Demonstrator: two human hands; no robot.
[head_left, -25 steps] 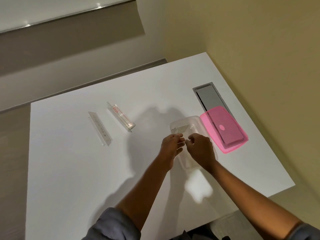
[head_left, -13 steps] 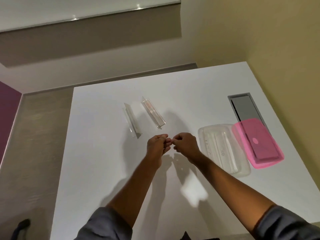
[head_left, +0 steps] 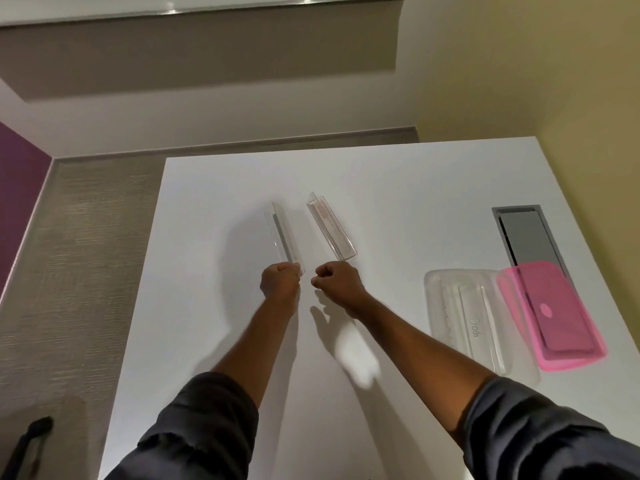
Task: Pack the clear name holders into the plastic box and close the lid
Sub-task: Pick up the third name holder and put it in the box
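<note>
Clear holders, open box, pink lid

Clear glossy plastic name holders, translucent plastic box, smooth matt white table.

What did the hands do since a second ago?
Both hands left the plastic box and reached across the table. The left hand now touches the near end of the left name holder; the right hand is by the right name holder. The holders, box and pink lid stayed put.

Both arms reach forward, left hand and right hand curled.
</note>
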